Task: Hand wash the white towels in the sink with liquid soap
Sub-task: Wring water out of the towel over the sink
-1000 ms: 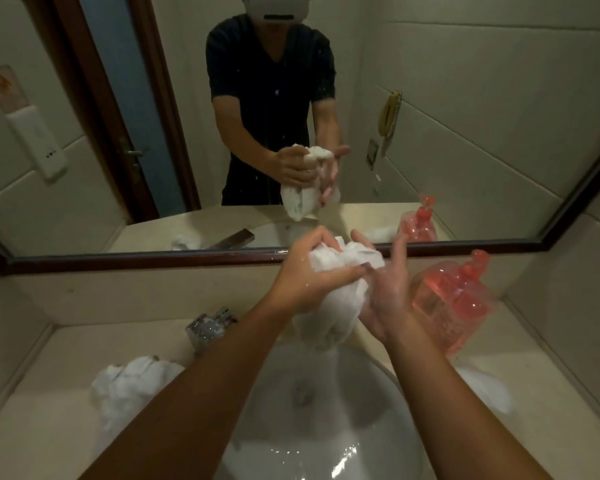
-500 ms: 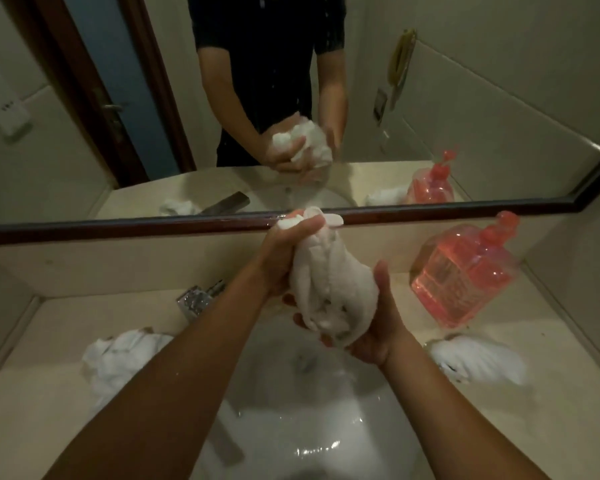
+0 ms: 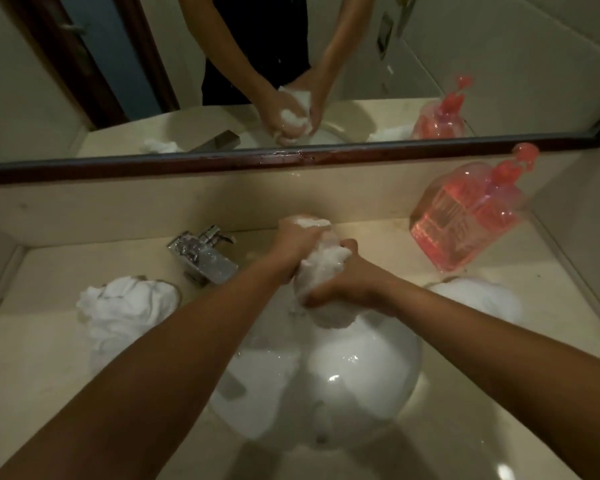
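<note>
**Item:** white towel [image 3: 321, 268], wet, bunched into a thick roll.
**Location:** held in both your hands above the far part of the sink [image 3: 378, 375]. Whether its lower end touches the bowl cannot be told.
**Long axis:** slopes from the back edge of the surface [image 3: 32, 358] down toward you, with the lower end bulging out over the basin.

**Left hand** [image 3: 297, 242]: clenched round the upper, far end, with a tuft of cloth showing above the knuckles.
**Right hand** [image 3: 347, 289]: wrapped round the lower half from the right, thumb across the top. It is the hand nearer to you and to the bowl.
**Relation:** your hands sit one above the other along the roll, close together. The step looks like wringing or scrubbing, so any twist would turn about that sloping axis.

**Second towel** [image 3: 125, 306]: heaped on the surface left of the sink, beside the tap [image 3: 201, 258].
**Third towel** [image 3: 478, 299]: on the surface right of the sink.
**Soap bottle** [image 3: 465, 220]: pink, pump-topped, in the back right corner, well apart from your hands.
</note>
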